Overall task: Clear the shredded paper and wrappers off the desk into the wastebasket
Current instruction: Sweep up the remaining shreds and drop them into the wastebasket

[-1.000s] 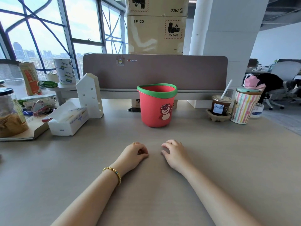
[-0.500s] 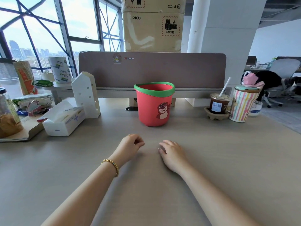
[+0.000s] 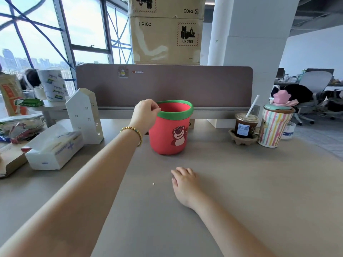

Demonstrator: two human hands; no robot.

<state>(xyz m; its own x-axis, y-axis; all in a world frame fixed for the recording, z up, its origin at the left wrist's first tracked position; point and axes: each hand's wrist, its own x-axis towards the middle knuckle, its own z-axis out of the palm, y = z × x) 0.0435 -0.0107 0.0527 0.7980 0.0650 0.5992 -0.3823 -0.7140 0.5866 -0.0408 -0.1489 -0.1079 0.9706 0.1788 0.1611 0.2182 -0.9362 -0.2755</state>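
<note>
Two hands: left (image 3: 145, 114) fingers bunched at wastebasket (image 3: 170, 130) rim; right (image 3: 184, 180) flat on desk (image 3: 259, 182).

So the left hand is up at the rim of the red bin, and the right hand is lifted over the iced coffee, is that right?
Not quite. The left hand is indeed at the rim of the red bin, but the right hand is not over the iced coffee. The head view shows it resting flat on the desk, nearer the person than the bin.
</note>
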